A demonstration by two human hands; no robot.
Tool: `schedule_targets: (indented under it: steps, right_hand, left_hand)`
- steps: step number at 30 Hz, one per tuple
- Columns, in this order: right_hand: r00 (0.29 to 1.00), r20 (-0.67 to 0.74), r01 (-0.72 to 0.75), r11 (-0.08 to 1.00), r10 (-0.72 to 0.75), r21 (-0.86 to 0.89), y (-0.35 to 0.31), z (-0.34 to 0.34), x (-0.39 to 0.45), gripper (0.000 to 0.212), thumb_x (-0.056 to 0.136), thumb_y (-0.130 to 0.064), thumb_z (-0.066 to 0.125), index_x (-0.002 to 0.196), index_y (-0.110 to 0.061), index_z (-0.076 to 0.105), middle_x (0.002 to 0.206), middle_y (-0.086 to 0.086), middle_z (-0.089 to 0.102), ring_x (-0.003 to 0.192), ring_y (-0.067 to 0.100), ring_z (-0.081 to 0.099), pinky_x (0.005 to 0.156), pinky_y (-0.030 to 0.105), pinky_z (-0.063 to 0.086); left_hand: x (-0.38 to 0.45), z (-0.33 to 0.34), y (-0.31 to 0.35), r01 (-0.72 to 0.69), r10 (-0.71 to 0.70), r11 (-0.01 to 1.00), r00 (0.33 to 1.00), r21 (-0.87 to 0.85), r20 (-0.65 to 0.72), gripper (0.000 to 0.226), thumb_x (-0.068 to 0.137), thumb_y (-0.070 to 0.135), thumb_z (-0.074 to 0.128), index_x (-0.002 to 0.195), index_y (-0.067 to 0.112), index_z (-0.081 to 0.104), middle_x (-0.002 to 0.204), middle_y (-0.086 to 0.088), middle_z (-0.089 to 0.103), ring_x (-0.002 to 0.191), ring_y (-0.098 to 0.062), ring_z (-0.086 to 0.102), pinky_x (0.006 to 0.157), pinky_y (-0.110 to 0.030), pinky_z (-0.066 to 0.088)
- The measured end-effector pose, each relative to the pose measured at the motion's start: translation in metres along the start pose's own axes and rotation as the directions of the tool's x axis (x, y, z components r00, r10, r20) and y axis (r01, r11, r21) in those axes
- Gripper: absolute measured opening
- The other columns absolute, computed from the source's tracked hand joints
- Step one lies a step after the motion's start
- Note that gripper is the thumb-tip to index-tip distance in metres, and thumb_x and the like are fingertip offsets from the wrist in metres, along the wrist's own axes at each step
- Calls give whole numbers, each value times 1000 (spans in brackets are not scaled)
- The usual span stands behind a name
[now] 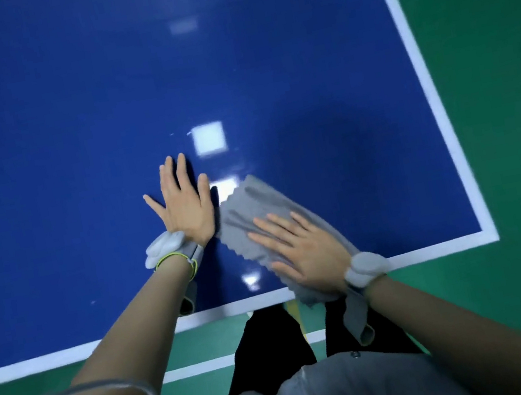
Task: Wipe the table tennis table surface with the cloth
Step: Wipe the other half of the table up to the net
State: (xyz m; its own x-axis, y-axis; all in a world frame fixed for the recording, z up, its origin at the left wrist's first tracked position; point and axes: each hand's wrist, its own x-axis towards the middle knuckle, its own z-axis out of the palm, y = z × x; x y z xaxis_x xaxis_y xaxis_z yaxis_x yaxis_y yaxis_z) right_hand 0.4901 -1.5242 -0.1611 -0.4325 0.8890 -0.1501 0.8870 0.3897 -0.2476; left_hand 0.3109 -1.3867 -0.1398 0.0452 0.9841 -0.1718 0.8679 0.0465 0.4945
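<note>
Wiping step in hand. The person stands at the near end of the blue tabletop [65,127], close to its corner at about 3 o'clock.

Right hand [299,249]: fingers straight and spread, palm pressing flat on the grey cloth [254,212]. No curl round the fabric, so the grip is open and the cloth is pinned only by pressure.

Cloth: lies rumpled on the tabletop near the end line, running from about 11 o'clock of the right hand back under the palm. Its near end hangs over the white edge line [417,65].

Left hand [184,207]: flat on bare surface just beside the cloth's left edge, fingers straight, holding nothing. It looks like a brace.

Each wrist carries a grey band. Green floor [499,120] lies beyond the edge.

Judgement: only a small patch near the corner is under the cloth; the large area toward 12 and 10 o'clock would need passes. The next stroke calls for steady downward pressure so the cloth slides without bunching.
</note>
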Motion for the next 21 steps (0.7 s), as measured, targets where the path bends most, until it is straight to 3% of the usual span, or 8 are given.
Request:
schedule_targets:
  steps: [3, 7, 13, 18, 21]
  right_hand:
    - [998, -22, -63, 998, 63, -11, 46, -5, -38, 58, 97, -47, 34, 149, -24, 23, 156, -4, 20, 143, 13, 14, 115, 38, 10]
    - [958, -10, -285, 956, 286, 68, 111, -23, -63, 58, 97, -47, 31, 149, -23, 23, 155, -6, 19, 142, 13, 15, 114, 40, 13]
    - [787, -73, -604, 789, 612, 107, 215, -54, -57, 61, 98, -52, 18, 150, -23, 4, 156, -5, 0, 143, 11, -3, 115, 36, -6]
    - [649, -99, -711, 648, 754, 274, 283, -74, -13, 60, 100, -47, 22, 152, -23, 3, 159, 3, 6, 145, 22, 7, 115, 43, 3]
    - [610, -128, -745, 620, 782, 246, 297, -83, 26, 59, 101, -42, 21, 152, -17, 3, 159, 7, 5, 146, 24, 6, 116, 43, 3]
  left_hand:
    - [18, 16, 43, -58, 58, 998, 998, -3, -32, 52, 98, 36, 26, 147, 20, 19, 157, 0, 12, 144, -15, 4, 111, -54, -11]
    - [27, 51, 117, -93, 93, 996, 995, -1, -19, 51, 98, 34, 26, 147, 21, 18, 157, 0, 11, 144, -15, 4, 111, -52, -11]
    - [42, 88, 193, -268, 253, 953, 961, 145, 113, 53, 98, 37, 24, 148, 23, 16, 157, 1, 10, 144, -14, 1, 110, -54, -10]
    - [61, 79, 200, -247, 233, 948, 968, 203, 89, 52, 99, 36, 24, 148, 23, 15, 157, 1, 9, 144, -14, 1, 110, -53, -10]
    - [73, 60, 175, -189, 183, 958, 982, 218, 46, 51, 99, 36, 23, 148, 23, 15, 157, 1, 9, 144, -14, 1, 110, -53, -11]
